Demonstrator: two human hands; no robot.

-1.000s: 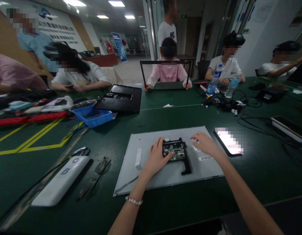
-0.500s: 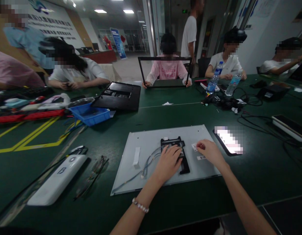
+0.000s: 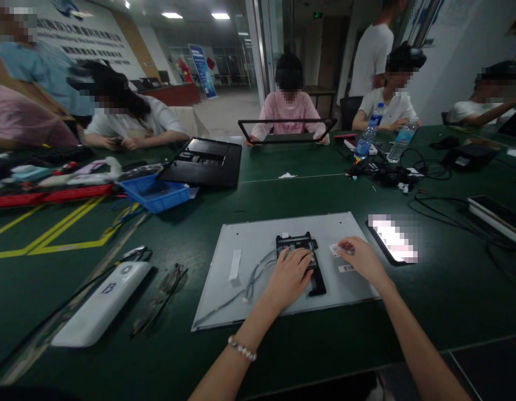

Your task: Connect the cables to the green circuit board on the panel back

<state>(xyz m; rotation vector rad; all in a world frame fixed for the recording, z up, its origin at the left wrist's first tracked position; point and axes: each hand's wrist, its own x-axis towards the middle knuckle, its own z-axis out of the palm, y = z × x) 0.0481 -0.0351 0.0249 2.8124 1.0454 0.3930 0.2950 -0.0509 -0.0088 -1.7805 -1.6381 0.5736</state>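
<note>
A flat grey-white panel (image 3: 224, 239) lies on the table before me, with thin grey cables (image 3: 230, 305) across its left half. On it rests a black plastic bracket (image 3: 319, 284). My left hand (image 3: 292, 273) lies over the bracket, fingers stretched out across its middle and hiding part of it. Over the panel's right side, my right hand (image 3: 362, 257) has its fingertips drawn together beside a small white label (image 3: 335, 250). What those fingertips hold, if anything, is too small to make out. A second label (image 3: 346, 268) is stuck just below.
Right of the panel is a lit phone (image 3: 392, 239). To the left lie a white power bank (image 3: 103, 303) and eyeglasses (image 3: 160, 301). Farther off are a blue tray (image 3: 157, 197), a black laptop-like casing (image 3: 203, 161) and water bottles (image 3: 369, 133). Across the table, a person holds a black frame (image 3: 287, 121).
My hands have stayed almost still over the bracket and label. Across the table, the person's black frame has tilted lower. A standing person in white has moved right.
</note>
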